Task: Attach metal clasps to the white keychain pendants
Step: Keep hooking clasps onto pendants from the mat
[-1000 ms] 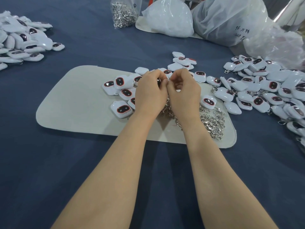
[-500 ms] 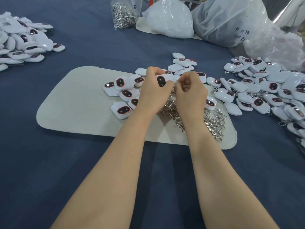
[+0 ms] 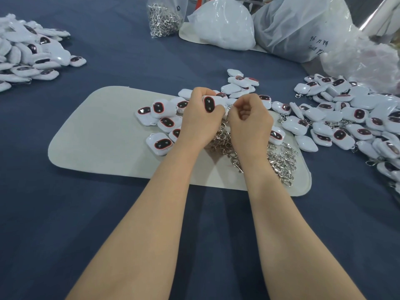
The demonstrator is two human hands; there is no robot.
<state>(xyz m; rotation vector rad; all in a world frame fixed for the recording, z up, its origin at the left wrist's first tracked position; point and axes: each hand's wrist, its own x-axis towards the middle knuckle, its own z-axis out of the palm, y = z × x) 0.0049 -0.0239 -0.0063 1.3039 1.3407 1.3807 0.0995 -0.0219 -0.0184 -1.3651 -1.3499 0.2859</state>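
1. While raised just over the far-middle part of the beige mat (image 3: pixel 97 131), grips one white pendant (image 3: pixel 208 103) with the left hand (image 3: pixel 199 120); fingers curled firmly around the body, dark oval face with red rim turned toward the camera.
2. Just right of it, also above the mat, pinches a small metal clasp (image 3: pixel 229 108) with the right hand (image 3: pixel 249 122), right at the edge of the pendant; fingers folded tight, thumb pressed against forefinger. Only a little of the metal seen between the two hands, so cannot tell whether already hooked on.
3. Under both wrists and toward the near-right corner of the mat: loose heap of clasps (image 3: pixel 279 163), tangled together.
4. On the far part of the mat, left of the hands: several spare pendants (image 3: pixel 160 111), mostly face up, some overlapping.
5. Off the right edge of the mat, on the blue worktop (image 3: pixel 65 213): wide right pile (image 3: pixel 357 122) of pendants, a few with silver clasps showing at the edge.
6. Well off the left edge of the mat: left pile (image 3: pixel 28 55) of the same pendants.
7. Beyond the far edge of the mat: clear bag (image 3: pixel 164 18) full of clasps, and just beside it several white plastic bags (image 3: pixel 225 24).
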